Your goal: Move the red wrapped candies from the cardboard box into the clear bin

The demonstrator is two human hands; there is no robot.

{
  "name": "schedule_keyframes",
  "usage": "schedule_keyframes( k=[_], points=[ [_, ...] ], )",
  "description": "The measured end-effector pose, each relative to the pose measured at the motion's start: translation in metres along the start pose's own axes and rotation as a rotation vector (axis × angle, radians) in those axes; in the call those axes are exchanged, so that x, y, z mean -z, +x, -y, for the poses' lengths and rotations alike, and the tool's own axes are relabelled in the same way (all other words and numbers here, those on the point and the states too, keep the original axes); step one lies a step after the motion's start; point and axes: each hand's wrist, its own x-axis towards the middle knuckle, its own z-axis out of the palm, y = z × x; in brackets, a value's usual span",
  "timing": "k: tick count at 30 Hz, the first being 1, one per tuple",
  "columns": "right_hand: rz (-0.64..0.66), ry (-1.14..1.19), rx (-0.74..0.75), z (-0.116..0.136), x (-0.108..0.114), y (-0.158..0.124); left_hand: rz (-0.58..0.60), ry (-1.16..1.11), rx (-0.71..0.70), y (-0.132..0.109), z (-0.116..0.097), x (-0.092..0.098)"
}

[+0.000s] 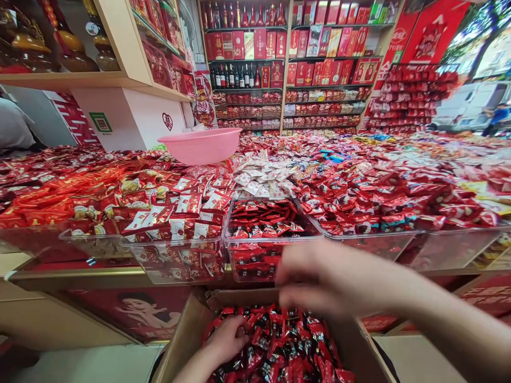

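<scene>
Below me, an open cardboard box (181,330) holds a heap of small wrapped candies (275,346) in red and black twists. My left hand (227,339) rests on the heap at the box's left side, thumb and forefinger apart; its other fingers are hidden. Above the box's far right part hangs my right hand (305,276), smeared by motion. Its fingers bend downward, and whether anything is in them does not show. Just beyond it stands a clear plastic bin (249,260) with red and black packets inside, lower filled than its neighbours.
Left of that bin stands another clear bin (175,260) heaped with red and white packets. White packets (265,175) lie behind the middle bin. A pink basket (202,146) sits on the candy at the back. Red packets (359,207) fill the right side. Shelves (285,58) with boxes and bottles rise behind.
</scene>
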Motion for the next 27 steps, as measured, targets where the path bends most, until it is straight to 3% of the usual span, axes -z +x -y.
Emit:
schedule_keyframes(
  k=[2, 6, 9, 14, 18, 22, 25, 27],
  points=[
    [0.192, 0.200, 0.084, 0.004, -0.052, -0.015, -0.018, 0.026, -0.012, 0.001, 0.002, 0.000],
    [0.422, 0.020, -0.226, -0.032, -0.180, -0.021, 0.029, 0.108, -0.033, -0.002, 0.002, -0.003],
    [0.533, -0.018, -0.306, -0.057, -0.236, -0.022, 0.132, 0.188, -0.027, -0.005, 0.001, -0.007],
    [0.604, 0.025, -0.311, -0.057, -0.248, -0.028, 0.283, 0.199, -0.056, -0.008, -0.005, -0.008],
    [0.523, 0.019, -0.298, -0.051, -0.254, -0.027, 0.309, 0.151, -0.176, -0.009, -0.007, -0.013],
    [0.443, 0.155, -0.286, -0.055, -0.268, -0.027, 0.307, 0.069, -0.151, -0.008, -0.005, -0.026],
    [0.385, 0.313, -0.327, -0.063, -0.274, -0.029, 0.279, -0.082, -0.112, -0.004, -0.006, -0.030],
    [0.299, 0.401, -0.389, -0.069, -0.274, -0.029, 0.257, -0.331, -0.082, -0.001, -0.009, -0.026]
  ],
)
